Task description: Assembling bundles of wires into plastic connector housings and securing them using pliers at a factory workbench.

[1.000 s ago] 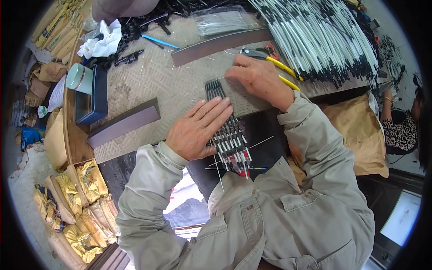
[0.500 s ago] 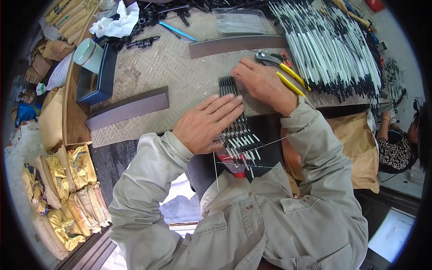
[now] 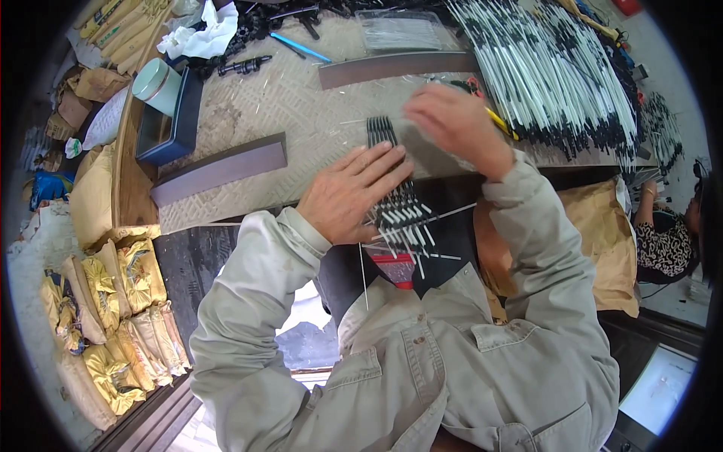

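Left hand [image 3: 348, 197] fingers flat, spread on black rods [image 3: 392, 177]; right hand [image 3: 452, 124] blurred, grip unclear.

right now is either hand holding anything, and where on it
The left hand lies flat on the middle of the row of black rods, pressing, not gripping. The right hand is blurred; cannot tell.

I see open desk [image 3: 301, 113] between the two grey bars [image 3: 218, 169]. The heap of black-and-white rods [image 3: 557, 75] blocks the far right; a blue box [image 3: 169, 120] walls off the left.
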A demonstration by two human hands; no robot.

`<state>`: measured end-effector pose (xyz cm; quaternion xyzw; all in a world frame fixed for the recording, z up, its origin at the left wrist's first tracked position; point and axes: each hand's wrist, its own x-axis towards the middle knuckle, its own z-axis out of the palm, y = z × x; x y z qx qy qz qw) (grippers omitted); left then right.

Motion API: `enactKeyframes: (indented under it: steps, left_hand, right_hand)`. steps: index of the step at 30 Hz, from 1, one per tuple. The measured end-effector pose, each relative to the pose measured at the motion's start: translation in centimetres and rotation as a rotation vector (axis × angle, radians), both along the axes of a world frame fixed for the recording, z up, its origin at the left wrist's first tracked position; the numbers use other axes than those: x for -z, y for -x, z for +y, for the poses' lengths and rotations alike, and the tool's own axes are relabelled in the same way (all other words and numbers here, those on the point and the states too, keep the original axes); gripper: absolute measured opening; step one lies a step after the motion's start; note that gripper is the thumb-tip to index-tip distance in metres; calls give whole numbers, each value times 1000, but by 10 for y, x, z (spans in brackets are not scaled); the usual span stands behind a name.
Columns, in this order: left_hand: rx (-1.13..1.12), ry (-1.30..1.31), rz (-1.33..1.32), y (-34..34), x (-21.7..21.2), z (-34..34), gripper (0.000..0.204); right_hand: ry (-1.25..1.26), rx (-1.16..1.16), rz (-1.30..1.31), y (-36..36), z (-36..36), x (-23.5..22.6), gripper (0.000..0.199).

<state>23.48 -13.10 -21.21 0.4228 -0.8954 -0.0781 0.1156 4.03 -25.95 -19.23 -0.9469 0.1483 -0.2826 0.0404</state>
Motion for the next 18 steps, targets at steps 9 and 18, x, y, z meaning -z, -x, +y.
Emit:
enactKeyframes:
  steps: [9,18]
  left_hand:
    - [-23,135,89,5,16,3,85]
    - [-89,203,218,6,18,15,70]
  right_hand:
    - [-29,-174,289,20,136,-90,40]
    - [27,-481,-295,55,174,-47,19]
